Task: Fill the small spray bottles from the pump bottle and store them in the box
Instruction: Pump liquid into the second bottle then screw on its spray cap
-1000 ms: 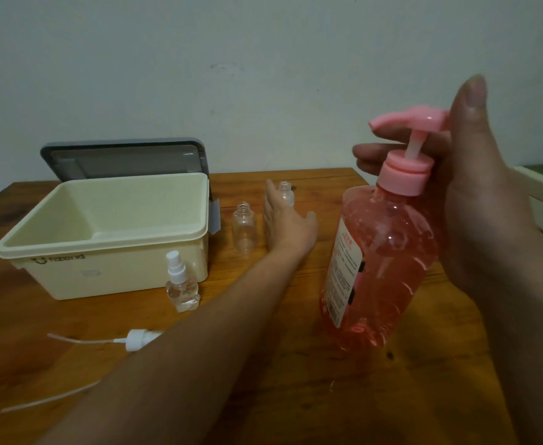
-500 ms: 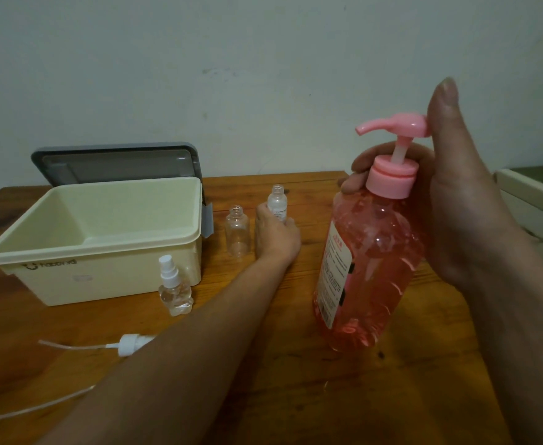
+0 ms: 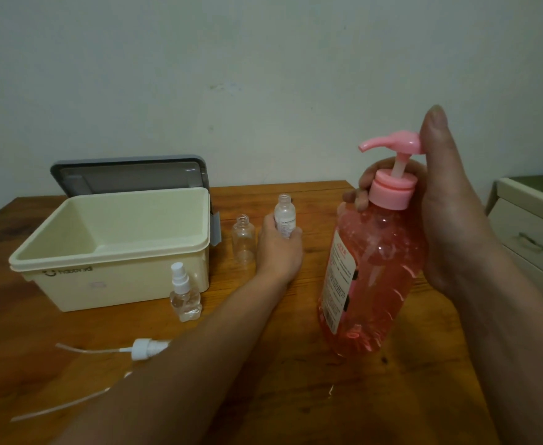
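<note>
My right hand (image 3: 446, 220) grips the big pink pump bottle (image 3: 369, 271) around its neck and shoulder, tilted, with my thumb raised behind the pink pump head (image 3: 392, 144). My left hand (image 3: 279, 248) is closed around a small uncapped bottle with a white label (image 3: 284, 213), held upright just above the table. A second clear uncapped small bottle (image 3: 243, 237) stands just left of it. A capped small spray bottle (image 3: 184, 295) stands in front of the open cream box (image 3: 71, 268), whose inside looks empty.
The box's grey lid (image 3: 128, 175) stands open behind it. A loose white spray cap with a long tube (image 3: 141, 348) lies on the wooden table (image 3: 311, 396) near my left forearm, another thin tube (image 3: 55, 409) below it. A cream drawer unit (image 3: 533, 226) stands at right.
My left hand closed around the labelled small bottle and lifted it slightly. My right hand brought the pump bottle a little more upright, its spout pointing left.
</note>
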The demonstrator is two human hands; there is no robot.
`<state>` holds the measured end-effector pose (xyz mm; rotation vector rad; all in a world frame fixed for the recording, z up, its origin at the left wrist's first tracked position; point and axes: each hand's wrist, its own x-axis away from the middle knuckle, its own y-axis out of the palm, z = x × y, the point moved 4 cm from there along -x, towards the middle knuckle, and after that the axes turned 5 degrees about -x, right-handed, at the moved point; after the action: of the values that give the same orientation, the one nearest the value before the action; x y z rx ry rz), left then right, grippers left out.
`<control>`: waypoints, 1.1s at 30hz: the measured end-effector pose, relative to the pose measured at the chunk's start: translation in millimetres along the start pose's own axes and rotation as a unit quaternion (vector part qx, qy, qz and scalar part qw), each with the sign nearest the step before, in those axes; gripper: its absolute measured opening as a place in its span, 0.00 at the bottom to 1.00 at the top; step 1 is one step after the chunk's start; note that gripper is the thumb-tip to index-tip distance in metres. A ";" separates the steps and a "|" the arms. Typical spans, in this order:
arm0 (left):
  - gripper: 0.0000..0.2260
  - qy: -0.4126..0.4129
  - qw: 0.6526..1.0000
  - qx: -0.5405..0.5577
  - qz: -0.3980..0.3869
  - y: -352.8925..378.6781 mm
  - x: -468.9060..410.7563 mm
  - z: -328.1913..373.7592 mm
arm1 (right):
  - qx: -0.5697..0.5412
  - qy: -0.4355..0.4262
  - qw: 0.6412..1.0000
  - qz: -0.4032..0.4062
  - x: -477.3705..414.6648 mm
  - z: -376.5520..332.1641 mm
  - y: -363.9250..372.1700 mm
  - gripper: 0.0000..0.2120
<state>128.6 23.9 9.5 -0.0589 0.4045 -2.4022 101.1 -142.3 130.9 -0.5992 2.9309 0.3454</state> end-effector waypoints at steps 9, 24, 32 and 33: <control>0.20 0.091 0.992 0.052 -0.071 -34.8 55.4 31.7 | 0.005 0.000 1.000 -0.004 -2.5 2.7 -0.1 0.34; 0.18 0.200 0.976 0.013 -0.083 -69.1 81.7 76.2 | -0.016 0.006 1.000 -0.018 1.1 0.5 2.4 0.34; 0.19 0.236 0.968 0.000 -0.086 -71.5 84.1 83.0 | -0.009 0.008 1.000 -0.011 -0.2 1.2 1.5 0.34; 0.19 0.240 0.967 0.003 -0.087 -72.0 84.7 84.5 | -0.009 0.006 1.000 -0.012 -0.3 0.7 1.8 0.34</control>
<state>31.3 -2.5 106.1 0.5199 0.6350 -2.5785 100.7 -140.4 130.6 -0.6422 2.9325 0.3676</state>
